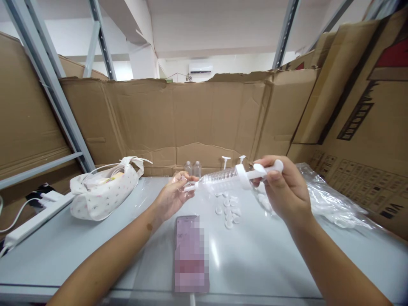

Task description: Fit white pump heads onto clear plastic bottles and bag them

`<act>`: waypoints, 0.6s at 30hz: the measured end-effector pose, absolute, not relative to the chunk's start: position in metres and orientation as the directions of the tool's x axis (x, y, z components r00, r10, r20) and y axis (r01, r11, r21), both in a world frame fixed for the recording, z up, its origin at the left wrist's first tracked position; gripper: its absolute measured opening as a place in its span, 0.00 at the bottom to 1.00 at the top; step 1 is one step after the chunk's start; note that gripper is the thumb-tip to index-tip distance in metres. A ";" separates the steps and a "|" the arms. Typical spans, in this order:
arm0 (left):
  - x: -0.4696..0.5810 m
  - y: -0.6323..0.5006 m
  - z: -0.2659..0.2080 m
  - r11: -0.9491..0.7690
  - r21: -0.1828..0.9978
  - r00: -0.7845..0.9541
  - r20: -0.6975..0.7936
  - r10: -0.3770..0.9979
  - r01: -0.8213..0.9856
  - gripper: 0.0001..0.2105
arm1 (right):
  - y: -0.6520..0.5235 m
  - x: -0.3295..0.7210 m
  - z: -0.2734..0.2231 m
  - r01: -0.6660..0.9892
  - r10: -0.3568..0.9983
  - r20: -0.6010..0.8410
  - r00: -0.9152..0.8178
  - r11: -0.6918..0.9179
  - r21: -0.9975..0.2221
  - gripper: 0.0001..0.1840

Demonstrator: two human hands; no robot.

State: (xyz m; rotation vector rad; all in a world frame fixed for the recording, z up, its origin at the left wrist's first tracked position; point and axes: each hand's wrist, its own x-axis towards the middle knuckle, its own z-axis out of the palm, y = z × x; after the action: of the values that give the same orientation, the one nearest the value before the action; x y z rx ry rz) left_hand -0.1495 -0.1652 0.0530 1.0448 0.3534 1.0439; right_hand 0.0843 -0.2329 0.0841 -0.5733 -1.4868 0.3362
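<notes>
My right hand (283, 187) grips the white pump head (261, 171) — its clear bottle (219, 176) lies level above the table (95, 250) (over small white caps (228, 210)) — my left hand (174, 197) pinches the bottle's base.

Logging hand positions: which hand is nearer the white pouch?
Left. The left hand is just right of the white pouch; the right hand is farther right, across the table.

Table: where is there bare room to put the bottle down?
Bare table lies right of the phone, below the white caps, and again between the phone and the pouch. It is crowded around the caps, the plastic bag and the small bottles by the cardboard.
</notes>
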 end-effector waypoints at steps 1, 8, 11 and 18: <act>-0.148 -0.168 0.053 0.104 0.850 0.510 0.208 0.835 -0.517 0.04 | -0.230 0.086 0.087 0.113 0.580 0.814 0.044 0.806 -0.581 0.11; -0.137 -0.182 0.047 0.103 0.882 0.575 0.207 0.791 -0.460 0.07 | -0.214 0.079 0.093 -0.019 0.793 0.602 -0.093 0.603 -0.797 0.16; -0.134 -0.187 0.044 0.110 0.887 0.581 0.196 0.790 -0.448 0.09 | -0.213 0.077 0.094 -0.063 0.790 0.606 -0.091 0.603 -0.795 0.15; -0.131 -0.198 0.046 0.084 0.892 0.536 0.190 0.823 -0.445 0.12 | -0.212 0.074 0.096 -0.092 0.824 0.535 -0.184 0.528 -0.844 0.15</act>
State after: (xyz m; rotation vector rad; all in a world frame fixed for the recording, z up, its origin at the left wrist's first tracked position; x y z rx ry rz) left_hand -0.1310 -0.1981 0.0456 1.1309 0.4103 0.9857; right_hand 0.0743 -0.2116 0.0960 -0.6512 -1.5418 0.9334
